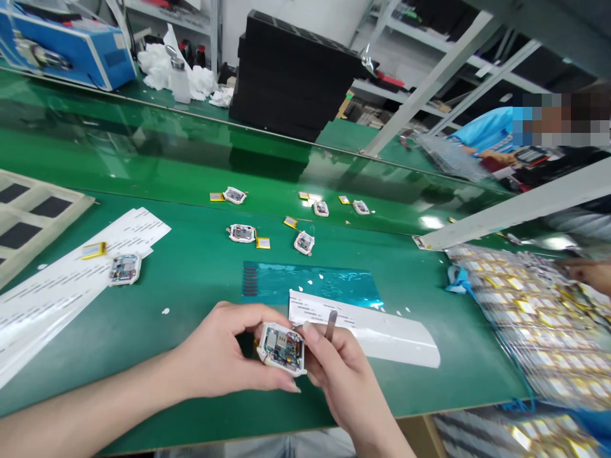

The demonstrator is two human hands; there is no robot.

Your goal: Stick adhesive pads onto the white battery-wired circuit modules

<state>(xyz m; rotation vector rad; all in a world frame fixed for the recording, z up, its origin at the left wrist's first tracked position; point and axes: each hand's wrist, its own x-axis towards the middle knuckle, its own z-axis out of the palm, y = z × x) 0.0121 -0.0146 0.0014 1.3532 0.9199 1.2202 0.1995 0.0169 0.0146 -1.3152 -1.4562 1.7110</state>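
Up close, the left hand (224,353) pinches a white-framed circuit module (282,348) between thumb and fingers, its long axis running roughly crosswise, while the right hand (346,378) closes its fingers (315,337) on a flat metal tool (331,321) just beside the module (its lower end is hidden in the grip). Beyond the module, a white paper strip (367,331), a blue film sheet (310,283), further modules (242,233) and small gold batteries (263,243) lie on the green counter (181,270).

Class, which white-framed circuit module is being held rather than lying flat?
The module in the left hand, against the right hand; the others lie on the green mat or white paper.
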